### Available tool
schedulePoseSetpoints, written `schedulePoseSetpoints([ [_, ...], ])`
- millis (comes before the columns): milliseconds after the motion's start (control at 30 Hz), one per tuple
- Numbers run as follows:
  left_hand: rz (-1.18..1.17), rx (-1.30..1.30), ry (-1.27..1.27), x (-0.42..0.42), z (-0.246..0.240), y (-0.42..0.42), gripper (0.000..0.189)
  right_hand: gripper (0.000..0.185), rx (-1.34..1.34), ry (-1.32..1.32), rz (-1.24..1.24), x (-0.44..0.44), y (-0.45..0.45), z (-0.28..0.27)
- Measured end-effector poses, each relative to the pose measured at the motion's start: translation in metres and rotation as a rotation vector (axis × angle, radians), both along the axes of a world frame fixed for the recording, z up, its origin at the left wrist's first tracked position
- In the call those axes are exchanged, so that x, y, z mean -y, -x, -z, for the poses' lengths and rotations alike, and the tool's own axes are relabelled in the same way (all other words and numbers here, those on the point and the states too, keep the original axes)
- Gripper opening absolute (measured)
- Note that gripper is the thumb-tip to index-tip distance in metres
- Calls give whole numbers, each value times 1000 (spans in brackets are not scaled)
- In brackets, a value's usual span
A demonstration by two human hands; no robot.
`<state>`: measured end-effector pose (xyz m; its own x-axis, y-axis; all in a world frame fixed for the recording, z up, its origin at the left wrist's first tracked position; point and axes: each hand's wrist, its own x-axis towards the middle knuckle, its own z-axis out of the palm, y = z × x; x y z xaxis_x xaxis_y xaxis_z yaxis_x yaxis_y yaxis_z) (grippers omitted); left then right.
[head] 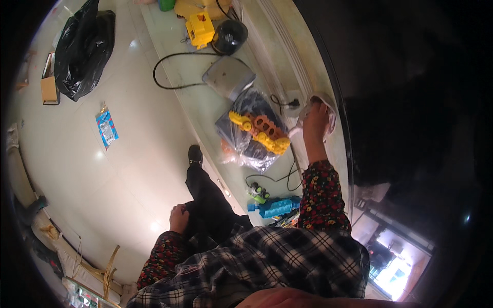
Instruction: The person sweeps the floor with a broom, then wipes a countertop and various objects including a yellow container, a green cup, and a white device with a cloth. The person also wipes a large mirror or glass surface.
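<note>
A pale pinkish cloth (pixel 328 101) is bunched under my right hand (pixel 317 121), whose fingers press it onto the ledge beside a black panel. Next to it, a black power plug (pixel 294 103) sits at a wall socket. My left hand (pixel 179 218) rests at my dark trouser leg, its fingers partly hidden. On the pale cabinet top (pixel 185 104) before me, a yellow and orange plastic toy (pixel 262 133) lies on a dark item wrapped in clear plastic (pixel 250 101). Nearer my body are a small green toy vehicle (pixel 259 193) and a blue plastic toy piece (pixel 278 208).
A grey flat device (pixel 228 77) with a black cable, a yellow toy (pixel 200 30) and a dark rounded object (pixel 230 36) stand farther along the cabinet top. On the tiled floor lie a black plastic bag (pixel 85 54), a cardboard box (pixel 50 89) and a blue packet (pixel 106 128).
</note>
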<state>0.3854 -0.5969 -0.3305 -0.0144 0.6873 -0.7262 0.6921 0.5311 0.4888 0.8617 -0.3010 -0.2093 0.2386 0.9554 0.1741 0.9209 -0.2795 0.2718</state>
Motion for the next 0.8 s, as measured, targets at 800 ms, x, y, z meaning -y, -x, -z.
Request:
schedulePoseSetpoints([
  [800, 543, -142, 2, -330, 2, 67, 39, 26, 97, -150, -143, -324, 134, 6],
])
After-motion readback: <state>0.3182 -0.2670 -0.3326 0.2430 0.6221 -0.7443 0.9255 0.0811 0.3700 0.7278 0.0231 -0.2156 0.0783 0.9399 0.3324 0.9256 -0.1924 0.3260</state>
